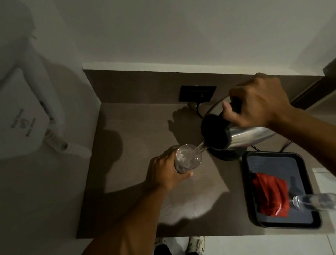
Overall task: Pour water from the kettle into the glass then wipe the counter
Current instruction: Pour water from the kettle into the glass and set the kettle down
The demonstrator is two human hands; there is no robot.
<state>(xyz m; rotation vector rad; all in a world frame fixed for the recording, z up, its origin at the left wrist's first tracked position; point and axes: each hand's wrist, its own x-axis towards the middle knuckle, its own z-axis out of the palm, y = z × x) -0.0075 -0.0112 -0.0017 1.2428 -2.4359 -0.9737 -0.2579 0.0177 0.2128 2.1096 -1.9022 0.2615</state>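
Note:
My right hand [257, 103] grips the black handle of a steel kettle [247, 135] with a black lid, tilted to the left above its base [225, 155]. A thin stream of water runs from the spout into a clear glass [187, 157]. My left hand [166, 172] is wrapped around the glass from the left and holds it on the brown counter [131, 156]. A red cloth [272, 194] lies crumpled on a dark tray [280, 159] at the counter's front right.
A second clear glass [315, 202] lies on its side at the tray's right edge. A black wall socket [197, 95] with the kettle's cord sits behind the kettle. A white wall-mounted hair dryer [5, 124] hangs at the left. The floor and my feet show below the counter's front edge.

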